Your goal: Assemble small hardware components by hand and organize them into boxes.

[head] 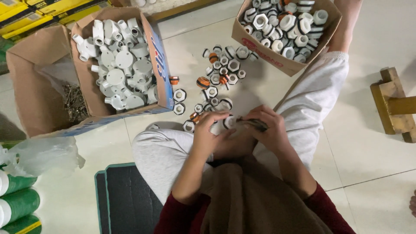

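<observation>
Two hands meet over the lap. The left hand (207, 132) pinches a white fitting (227, 122); the right hand (268, 128) pinches a dark tool (255, 124). Loose fittings (219, 73) lie nearby on the floor (372, 164).

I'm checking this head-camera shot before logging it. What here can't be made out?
- Head view: the fitting between the left hand and right hand is mostly hidden by fingers.
- The dark tool in the right hand is too blurred to identify.
- The screws in the brown box are too small to tell apart.
- The green rolls are cut off by the left edge.
</observation>
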